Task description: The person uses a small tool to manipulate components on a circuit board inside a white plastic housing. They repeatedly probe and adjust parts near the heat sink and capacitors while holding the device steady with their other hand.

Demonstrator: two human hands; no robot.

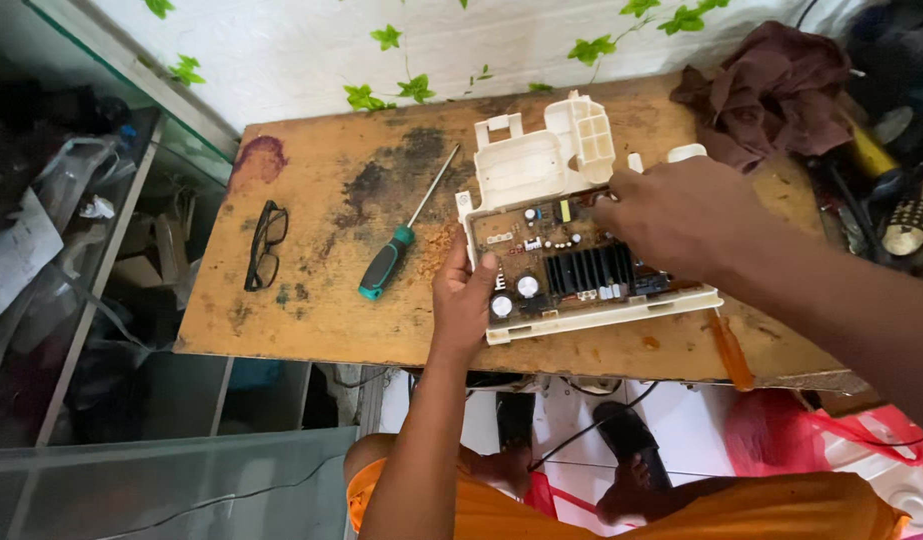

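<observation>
A circuit board (556, 262) with a black finned heat sink and round capacitors lies in a cream plastic housing (541, 165) on a worn wooden table (331, 320). My left hand (463, 295) grips the housing's left edge, thumb on the board. My right hand (681, 215) reaches over the board's upper right part, fingertips touching it near the housing's raised lid. What the fingertips pinch is hidden.
A screwdriver (401, 235) with a teal and black handle lies left of the board. Black-framed glasses (264, 245) sit farther left. An orange-handled tool (729, 350) rests at the table's front right edge. A brown rag (766, 90) and clutter fill the back right corner.
</observation>
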